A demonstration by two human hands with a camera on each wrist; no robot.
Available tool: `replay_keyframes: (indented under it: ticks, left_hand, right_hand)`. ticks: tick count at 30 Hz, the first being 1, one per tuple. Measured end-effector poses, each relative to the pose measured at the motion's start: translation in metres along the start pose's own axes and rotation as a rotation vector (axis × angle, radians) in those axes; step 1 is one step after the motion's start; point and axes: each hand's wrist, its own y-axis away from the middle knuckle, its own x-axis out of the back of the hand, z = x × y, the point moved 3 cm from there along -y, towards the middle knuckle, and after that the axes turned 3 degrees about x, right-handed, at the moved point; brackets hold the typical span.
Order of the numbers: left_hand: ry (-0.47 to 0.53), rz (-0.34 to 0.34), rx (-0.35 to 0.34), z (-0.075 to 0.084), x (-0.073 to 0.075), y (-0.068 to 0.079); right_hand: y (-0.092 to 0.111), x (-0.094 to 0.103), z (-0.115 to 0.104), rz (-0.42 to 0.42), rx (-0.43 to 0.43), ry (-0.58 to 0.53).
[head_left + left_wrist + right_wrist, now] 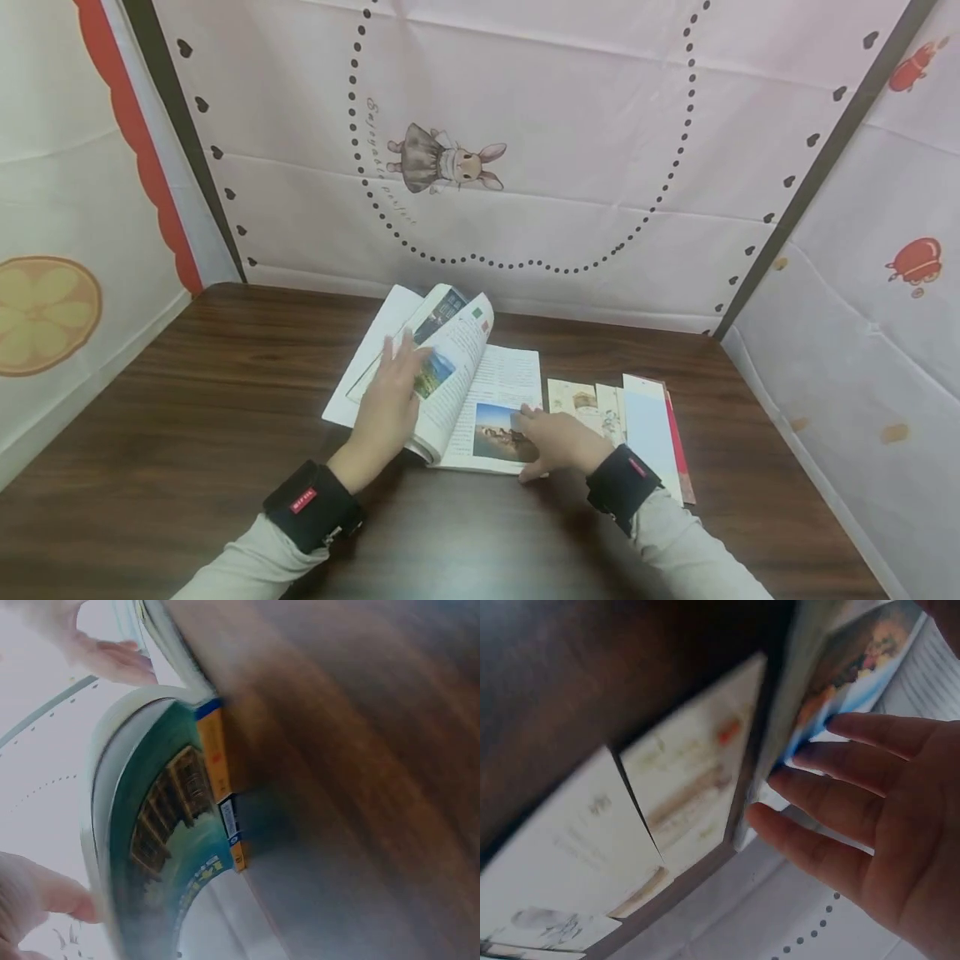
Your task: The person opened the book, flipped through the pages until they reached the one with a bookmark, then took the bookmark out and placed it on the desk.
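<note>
An open paperback book [506, 367] lies on the table, a thick bunch of its left-hand pages [450, 400] bowed upward. My left hand [386, 404] lies against those bowed pages, fingers extended toward their top. In the left wrist view, the book's green cover [150, 795] curves up from an orange and blue spine [216, 750], with a finger of my left hand [45, 900] at its outer side. My right hand [558, 442] touches the right-hand page beside a desert photo [495, 429]. The right wrist view shows that hand [885, 802] with fingers spread over the page's edge.
Right of the book lie several printed cards [577, 396], a pale blue card [648, 425] and a red-edged piece [678, 450] partly beneath it. The dark wooden table [225, 400] meets a printed cloth wall [562, 167] behind, with cloth panels on both sides.
</note>
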Motion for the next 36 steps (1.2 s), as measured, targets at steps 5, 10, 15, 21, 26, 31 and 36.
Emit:
replay_keyframes:
  ticks: [5, 10, 15, 21, 26, 31, 36]
  left_hand:
    - [-0.287, -0.157, -0.28, 0.002, -0.009, 0.004]
    - [-0.29, -0.42, -0.488, -0.001, -0.015, 0.013]
    - [-0.216, -0.375, -0.351, -0.007, -0.009, 0.016]
    - [-0.117, -0.344, -0.282, -0.007, -0.008, 0.019]
    - [-0.123, -0.355, -0.315, -0.003, -0.011, 0.02]
    - [-0.126, -0.379, -0.304, 0.004, -0.014, 0.016]
    - [-0.136, -0.406, -0.262, 0.009, -0.018, 0.013]
  right_hand:
    - [-0.004, 0.0, 0.002, -0.032, 0.011, -0.062]
    - [-0.005, 0.006, 0.007, -0.062, 0.049, -0.143]
    - [-0.005, 0.008, 0.007, -0.062, 0.069, -0.137]
    - [-0.005, 0.009, 0.005, 0.051, 0.069, -0.037]
    - [-0.009, 0.016, 0.001, 0.246, 0.131, 0.137]
    - [-0.01, 0.033, -0.006, 0.417, 0.187, 0.241]
    - [-0.006, 0.049, -0.017, 0.585, 0.264, 0.283]
